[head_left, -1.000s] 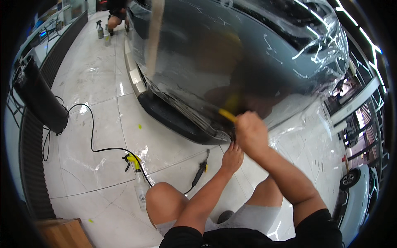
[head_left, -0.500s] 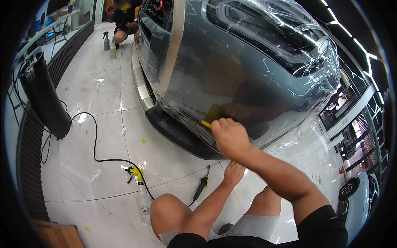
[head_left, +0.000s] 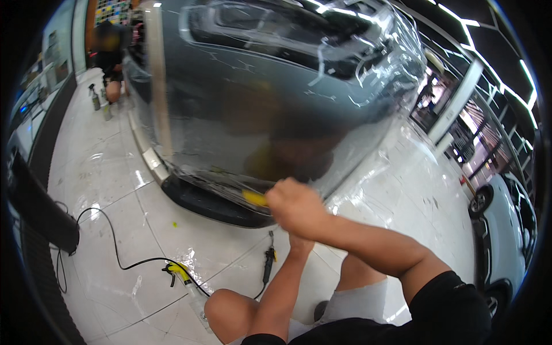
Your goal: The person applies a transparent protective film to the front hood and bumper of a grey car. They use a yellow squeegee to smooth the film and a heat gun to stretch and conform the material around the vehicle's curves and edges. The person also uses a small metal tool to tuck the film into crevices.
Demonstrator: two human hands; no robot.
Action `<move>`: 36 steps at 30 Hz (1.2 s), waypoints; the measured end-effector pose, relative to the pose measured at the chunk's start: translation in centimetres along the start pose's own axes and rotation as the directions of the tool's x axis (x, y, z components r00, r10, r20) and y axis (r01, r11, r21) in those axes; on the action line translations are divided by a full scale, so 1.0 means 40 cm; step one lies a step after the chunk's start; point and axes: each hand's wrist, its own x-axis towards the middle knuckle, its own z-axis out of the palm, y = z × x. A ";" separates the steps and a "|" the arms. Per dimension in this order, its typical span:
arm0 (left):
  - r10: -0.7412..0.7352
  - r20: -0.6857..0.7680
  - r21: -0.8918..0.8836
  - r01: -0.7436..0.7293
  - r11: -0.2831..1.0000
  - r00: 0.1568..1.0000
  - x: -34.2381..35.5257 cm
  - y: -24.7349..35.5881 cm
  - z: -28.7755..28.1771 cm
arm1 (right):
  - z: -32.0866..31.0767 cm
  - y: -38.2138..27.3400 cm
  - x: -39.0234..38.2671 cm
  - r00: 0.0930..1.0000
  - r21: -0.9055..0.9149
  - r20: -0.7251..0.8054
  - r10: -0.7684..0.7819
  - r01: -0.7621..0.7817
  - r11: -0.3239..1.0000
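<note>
Working low at the corner of a dark grey car (head_left: pixel 218 132) partly sheathed in clear film (head_left: pixel 397 54), a person, seen in the head view, has the right hand (head_left: pixel 296 207) closed round a yellow tool (head_left: pixel 254 198) that points left along the panel's lower edge. The left hand (head_left: pixel 300 244) sits just on the near side of the right, partly hidden by it; whether it clamps anything, or whether the two hands touch, cannot be told. The step in hand appears to be a stroke with the tool along the seam beside the black trim (head_left: pixel 213 206). A further stroke would likely call for a steady angle and even pressure, lest the tool's edge snag.

The trim curves away from the hands toward the far left, its lip a guide for the tool. Open floor (head_left: pixel 115 172) spreads on the left and to the right of the car. Tighter room lies near the knees, where a yellow-headed spray bottle (head_left: pixel 181 272), a black cable (head_left: pixel 155 260) and a black hand tool (head_left: pixel 268 261) rest; a pale car (head_left: pixel 509 221) stands well apart at right
</note>
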 end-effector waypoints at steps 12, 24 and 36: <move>0.179 -0.162 0.458 -0.087 0.884 0.970 -0.011 -0.003 0.020 | -0.038 0.050 -0.232 0.989 0.269 0.056 0.136 -0.147 0.952; 0.205 -0.170 0.322 -0.142 0.936 0.964 -0.008 -0.003 -0.044 | -0.273 -0.014 -0.264 0.965 0.749 -0.251 0.074 0.145 0.647; 0.287 -0.113 0.391 -0.223 0.893 0.951 -0.020 -0.080 -0.013 | 0.759 -0.179 -0.665 -0.119 0.000 0.827 0.549 -0.977 -0.212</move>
